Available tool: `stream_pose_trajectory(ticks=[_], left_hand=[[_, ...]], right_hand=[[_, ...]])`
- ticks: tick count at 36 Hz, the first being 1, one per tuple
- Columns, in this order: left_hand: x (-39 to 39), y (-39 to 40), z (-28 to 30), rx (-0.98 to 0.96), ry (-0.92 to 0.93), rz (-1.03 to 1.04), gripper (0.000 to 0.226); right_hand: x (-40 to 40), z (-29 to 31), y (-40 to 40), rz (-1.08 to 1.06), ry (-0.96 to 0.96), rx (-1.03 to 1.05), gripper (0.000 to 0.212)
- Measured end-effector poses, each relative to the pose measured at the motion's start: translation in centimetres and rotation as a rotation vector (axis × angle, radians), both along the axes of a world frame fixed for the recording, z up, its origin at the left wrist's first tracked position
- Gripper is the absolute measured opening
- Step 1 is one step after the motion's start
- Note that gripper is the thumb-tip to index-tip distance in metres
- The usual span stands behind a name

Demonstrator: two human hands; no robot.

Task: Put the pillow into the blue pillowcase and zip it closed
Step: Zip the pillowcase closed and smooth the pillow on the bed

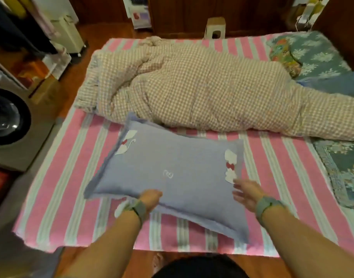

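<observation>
The blue pillowcase [172,173] lies plump and filled on the pink-striped bed [59,189], with white cat patches at its left and right ends. The pillow itself is hidden inside it. My left hand [151,199] grips the near edge of the pillowcase, fingers curled over the fabric. Over the near right part of the pillowcase is my right hand [245,192], fingers spread and pressing lightly on the cloth beside the right cat patch. The zipper cannot be seen.
A rumpled beige checked quilt [202,89] lies across the bed behind the pillowcase. Floral blue bedding [320,57] sits at the far right, a floral mat [342,173] at the right edge. A washing machine [9,121] stands left of the bed.
</observation>
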State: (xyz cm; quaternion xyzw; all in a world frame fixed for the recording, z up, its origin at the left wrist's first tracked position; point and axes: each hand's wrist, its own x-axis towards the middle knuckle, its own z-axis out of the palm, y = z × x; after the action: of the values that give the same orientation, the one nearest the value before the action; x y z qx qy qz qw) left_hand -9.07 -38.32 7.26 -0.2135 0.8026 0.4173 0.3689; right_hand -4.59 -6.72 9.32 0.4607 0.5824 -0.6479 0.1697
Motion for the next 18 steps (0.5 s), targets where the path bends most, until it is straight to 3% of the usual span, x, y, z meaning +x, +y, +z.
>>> stream_pose_trajectory(ticks=[2,4,6,13,16,18], left_hand=[[5.8,-1.6,-4.3,0.015,-0.224,0.227,0.019],[9.1,-3.6,-5.7,0.003,-0.308,0.360,0.008],[10.1,-5.4,-6.9,-0.071,-0.314,0.438,0.008],[5.6,-11.0,-11.1,-0.047,-0.186,0.602,0.016],[0.6,-16.0,-16.9,-0.063,-0.075,0.710,0.017],[-2.9,-22.2,-24.8,-0.158,0.035,0.814,0.048]], right_hand=[[5.5,-5.4,-0.3,0.027,-0.278,0.004,0.010],[9.6,-8.0,-0.7,0.094,-0.435,0.013,0.013],[11.6,-10.6,-2.3,0.100,-0.505,-0.016,0.029],[8.5,-16.8,-8.1,-0.578,-0.241,-0.444,0.058],[5.8,-20.3,-8.4,-0.821,-0.087,-0.412,0.051],[5.1,-23.2,-9.1,-0.725,-0.096,-0.204,0.043]])
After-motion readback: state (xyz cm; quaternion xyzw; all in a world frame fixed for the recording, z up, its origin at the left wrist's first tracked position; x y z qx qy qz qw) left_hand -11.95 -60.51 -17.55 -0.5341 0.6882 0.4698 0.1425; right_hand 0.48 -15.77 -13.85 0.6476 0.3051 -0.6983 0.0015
